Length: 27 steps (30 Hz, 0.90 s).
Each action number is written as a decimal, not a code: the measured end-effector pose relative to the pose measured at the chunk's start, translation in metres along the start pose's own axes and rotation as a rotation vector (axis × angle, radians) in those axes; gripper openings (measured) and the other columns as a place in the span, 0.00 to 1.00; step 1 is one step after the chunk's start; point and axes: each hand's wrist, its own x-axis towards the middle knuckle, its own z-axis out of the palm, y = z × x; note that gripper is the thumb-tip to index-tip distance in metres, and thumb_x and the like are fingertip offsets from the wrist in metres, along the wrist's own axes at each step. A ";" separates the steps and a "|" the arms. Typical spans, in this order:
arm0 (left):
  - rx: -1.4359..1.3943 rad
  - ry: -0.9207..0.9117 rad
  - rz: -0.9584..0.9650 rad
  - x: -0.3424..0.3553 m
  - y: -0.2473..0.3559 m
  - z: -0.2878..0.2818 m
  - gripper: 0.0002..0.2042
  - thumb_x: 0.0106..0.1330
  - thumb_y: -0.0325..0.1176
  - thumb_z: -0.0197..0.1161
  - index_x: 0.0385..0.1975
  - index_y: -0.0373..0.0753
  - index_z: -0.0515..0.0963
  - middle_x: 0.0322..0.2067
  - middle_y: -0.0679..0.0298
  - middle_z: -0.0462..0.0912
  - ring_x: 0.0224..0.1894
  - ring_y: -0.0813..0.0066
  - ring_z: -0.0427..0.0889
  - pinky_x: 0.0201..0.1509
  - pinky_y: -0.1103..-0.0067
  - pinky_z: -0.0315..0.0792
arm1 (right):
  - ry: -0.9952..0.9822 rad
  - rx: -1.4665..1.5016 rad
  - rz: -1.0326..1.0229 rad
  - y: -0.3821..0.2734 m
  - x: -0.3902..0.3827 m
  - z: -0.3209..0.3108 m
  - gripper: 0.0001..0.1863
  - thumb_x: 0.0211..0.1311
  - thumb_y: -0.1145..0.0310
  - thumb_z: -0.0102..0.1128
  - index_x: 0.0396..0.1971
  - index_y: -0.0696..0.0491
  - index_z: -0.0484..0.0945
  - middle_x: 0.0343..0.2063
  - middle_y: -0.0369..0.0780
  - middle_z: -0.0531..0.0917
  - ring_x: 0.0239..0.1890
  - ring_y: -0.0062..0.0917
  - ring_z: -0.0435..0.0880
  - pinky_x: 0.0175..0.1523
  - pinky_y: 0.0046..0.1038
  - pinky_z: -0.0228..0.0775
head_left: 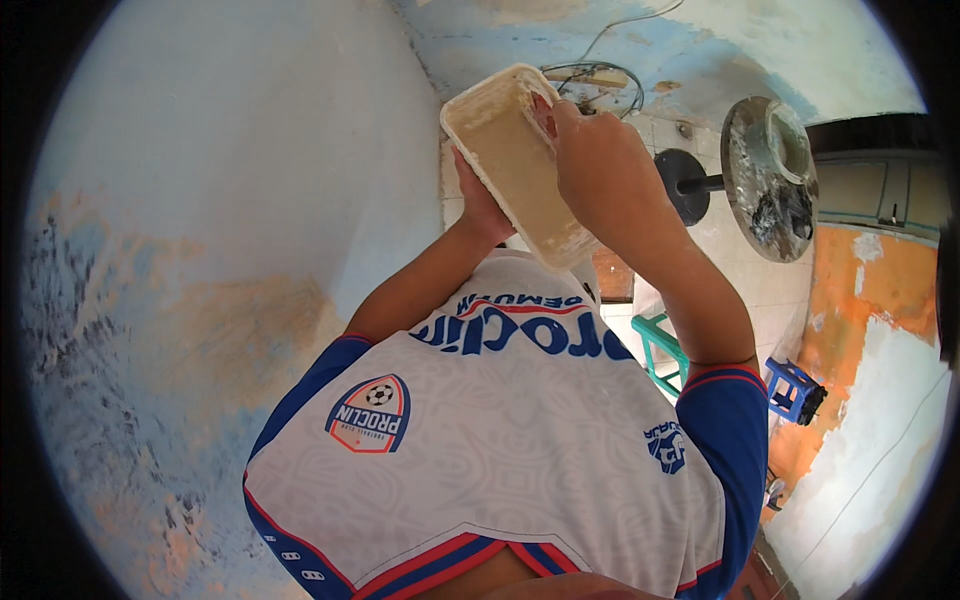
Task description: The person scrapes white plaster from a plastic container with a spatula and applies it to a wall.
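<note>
In front of my chest is a cream rectangular tub (492,103), tilted, with pale putty (515,160) spread over its inside and smeared on its rim. My left hand (482,205) grips the tub from its left side, the thumb up along the outer wall and the other fingers hidden beneath. My right hand (610,170) is closed around a scraper (541,115) at the tub's far right corner. Only a reddish, putty-smeared part of that tool shows; the rest is covered by my fingers or the tub's edge.
A patchy blue-white wall (230,150) rises close on my left. Black cables (625,75) lie beyond the tub. To the right stands a round table (745,170) with a bowl and a dark bag on top. A green stool (660,350) and a blue stool (792,390) are below.
</note>
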 end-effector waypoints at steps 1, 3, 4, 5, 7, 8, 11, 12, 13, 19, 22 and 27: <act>0.035 0.010 0.013 0.000 0.001 0.003 0.52 0.57 0.86 0.37 0.76 0.56 0.59 0.72 0.65 0.65 0.73 0.59 0.66 0.74 0.56 0.63 | -0.026 0.007 0.008 0.002 0.001 0.005 0.11 0.59 0.77 0.62 0.42 0.62 0.78 0.29 0.52 0.87 0.34 0.42 0.91 0.36 0.36 0.86; 0.069 0.013 0.025 0.003 0.002 0.004 0.52 0.57 0.86 0.37 0.76 0.56 0.60 0.72 0.64 0.66 0.72 0.59 0.66 0.74 0.56 0.63 | -0.048 0.006 0.019 0.003 0.001 0.016 0.11 0.59 0.77 0.62 0.42 0.62 0.79 0.29 0.52 0.87 0.33 0.42 0.91 0.36 0.36 0.85; 0.079 0.033 0.017 0.005 0.001 0.002 0.52 0.57 0.86 0.37 0.75 0.56 0.60 0.72 0.64 0.66 0.72 0.58 0.66 0.74 0.56 0.63 | -0.063 0.028 0.002 0.002 -0.001 0.025 0.11 0.59 0.77 0.62 0.42 0.62 0.79 0.29 0.53 0.87 0.33 0.42 0.90 0.37 0.37 0.85; 0.088 0.052 0.010 0.006 0.001 -0.001 0.52 0.57 0.87 0.36 0.75 0.56 0.60 0.72 0.64 0.66 0.73 0.58 0.66 0.74 0.56 0.63 | -0.078 0.049 -0.016 0.002 -0.003 0.032 0.10 0.59 0.77 0.62 0.41 0.62 0.79 0.29 0.53 0.87 0.32 0.42 0.90 0.38 0.38 0.85; 0.086 0.036 -0.006 0.011 0.001 -0.007 0.53 0.57 0.87 0.36 0.76 0.56 0.59 0.72 0.63 0.65 0.73 0.57 0.66 0.74 0.56 0.62 | -0.086 0.048 -0.036 0.005 -0.003 0.040 0.11 0.60 0.77 0.61 0.43 0.61 0.79 0.29 0.52 0.87 0.32 0.43 0.90 0.38 0.39 0.84; 0.086 0.031 -0.014 0.011 0.003 -0.006 0.53 0.56 0.87 0.35 0.76 0.56 0.59 0.72 0.62 0.65 0.73 0.56 0.66 0.75 0.55 0.62 | -0.101 0.054 -0.066 0.004 -0.001 0.039 0.12 0.60 0.76 0.61 0.44 0.60 0.79 0.28 0.52 0.87 0.32 0.43 0.90 0.38 0.40 0.84; 0.053 0.036 0.002 0.016 0.004 0.000 0.54 0.55 0.88 0.32 0.77 0.56 0.56 0.73 0.60 0.63 0.73 0.55 0.65 0.74 0.53 0.63 | -0.019 0.165 -0.035 0.011 -0.003 0.005 0.15 0.63 0.72 0.60 0.49 0.56 0.81 0.28 0.54 0.86 0.31 0.47 0.88 0.38 0.42 0.79; 0.050 0.036 0.006 0.017 0.005 -0.001 0.54 0.55 0.88 0.32 0.77 0.56 0.56 0.73 0.60 0.63 0.73 0.55 0.65 0.74 0.53 0.63 | -0.021 0.161 -0.039 0.010 -0.005 -0.009 0.15 0.63 0.72 0.60 0.49 0.56 0.81 0.28 0.54 0.86 0.31 0.47 0.88 0.38 0.42 0.79; -0.097 -0.094 -0.039 0.019 0.008 -0.003 0.55 0.55 0.88 0.31 0.77 0.55 0.55 0.74 0.59 0.62 0.73 0.54 0.64 0.74 0.53 0.63 | 0.009 0.253 0.025 0.008 -0.006 -0.024 0.14 0.63 0.72 0.62 0.48 0.57 0.81 0.29 0.53 0.87 0.30 0.43 0.88 0.37 0.39 0.79; -0.051 -0.131 -0.081 0.024 0.010 0.010 0.54 0.58 0.86 0.22 0.78 0.53 0.53 0.75 0.57 0.60 0.75 0.52 0.63 0.76 0.52 0.62 | 0.175 0.608 0.171 0.025 -0.019 -0.043 0.16 0.67 0.73 0.66 0.52 0.60 0.81 0.32 0.44 0.89 0.32 0.18 0.86 0.36 0.25 0.77; -0.105 -0.125 -0.116 0.028 0.011 0.009 0.53 0.61 0.84 0.22 0.78 0.51 0.53 0.74 0.57 0.62 0.74 0.52 0.64 0.76 0.53 0.63 | 0.221 0.932 0.232 0.042 -0.021 -0.027 0.17 0.65 0.70 0.66 0.53 0.58 0.81 0.36 0.48 0.90 0.34 0.29 0.90 0.42 0.29 0.79; -0.020 -0.099 -0.182 0.026 0.015 0.016 0.52 0.62 0.83 0.25 0.77 0.49 0.55 0.73 0.57 0.64 0.74 0.54 0.65 0.75 0.55 0.63 | 0.334 0.752 -0.070 0.067 -0.029 -0.031 0.08 0.63 0.79 0.67 0.42 0.58 0.87 0.34 0.41 0.89 0.37 0.24 0.87 0.45 0.24 0.77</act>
